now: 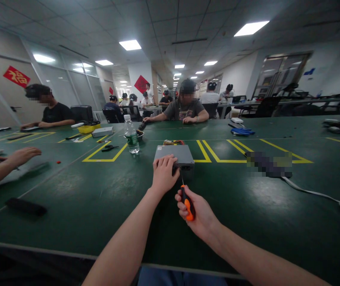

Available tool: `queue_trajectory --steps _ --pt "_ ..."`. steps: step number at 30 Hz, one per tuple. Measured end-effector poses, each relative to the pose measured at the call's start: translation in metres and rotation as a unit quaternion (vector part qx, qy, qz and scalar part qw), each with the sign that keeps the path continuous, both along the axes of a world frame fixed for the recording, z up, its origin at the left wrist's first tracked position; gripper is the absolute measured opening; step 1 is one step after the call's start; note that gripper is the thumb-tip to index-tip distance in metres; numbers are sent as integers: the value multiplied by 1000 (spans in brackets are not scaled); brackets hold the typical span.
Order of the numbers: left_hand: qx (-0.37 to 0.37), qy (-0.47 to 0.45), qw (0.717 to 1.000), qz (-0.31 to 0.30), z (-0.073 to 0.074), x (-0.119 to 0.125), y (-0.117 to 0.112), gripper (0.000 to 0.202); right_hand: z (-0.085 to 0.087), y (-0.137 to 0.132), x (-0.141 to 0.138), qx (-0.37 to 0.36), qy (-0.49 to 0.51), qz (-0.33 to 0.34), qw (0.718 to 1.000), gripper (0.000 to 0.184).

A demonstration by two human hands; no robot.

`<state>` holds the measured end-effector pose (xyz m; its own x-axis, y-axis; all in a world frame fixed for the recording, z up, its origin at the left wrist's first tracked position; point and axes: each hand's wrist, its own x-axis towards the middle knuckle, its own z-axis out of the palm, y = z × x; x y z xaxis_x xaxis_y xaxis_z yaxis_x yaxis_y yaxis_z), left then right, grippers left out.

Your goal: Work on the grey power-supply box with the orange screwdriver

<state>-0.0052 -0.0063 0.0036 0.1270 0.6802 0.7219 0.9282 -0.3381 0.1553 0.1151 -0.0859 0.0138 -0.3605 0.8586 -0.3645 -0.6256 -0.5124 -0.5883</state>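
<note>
A grey metal computer power supply sits on the green table in front of me, with a bundle of coloured wires at its far side. My left hand grips its near left part, fingers over the top and thumb down by the front face. In my right hand is a screwdriver with an orange and black handle, fingers closed round it. Its thin shaft points up at the front face beside my left thumb. The exact spot where the tip meets the box is too small to make out.
A water bottle stands left beyond the box, by a small bowl. A black object lies near left. Blue gloves are far right; a white cable runs at right. Another person's hand is at left.
</note>
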Motion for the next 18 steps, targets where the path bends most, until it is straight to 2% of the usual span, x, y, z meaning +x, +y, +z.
queue_trajectory --steps 3,10,15,18 --pt "-1 0 1000 1 0 0 0 29 -1 0 0 -1 3 13 1000 28" --pt "-2 -2 1000 8 1 1 -1 29 -2 1 0 6 -10 -28 1000 20" --pt "-1 -2 1000 10 1 2 -1 29 2 0 0 -4 -4 4 1000 28" --pt "-3 0 1000 11 2 2 -1 29 1 0 0 -9 -13 -4 1000 25"
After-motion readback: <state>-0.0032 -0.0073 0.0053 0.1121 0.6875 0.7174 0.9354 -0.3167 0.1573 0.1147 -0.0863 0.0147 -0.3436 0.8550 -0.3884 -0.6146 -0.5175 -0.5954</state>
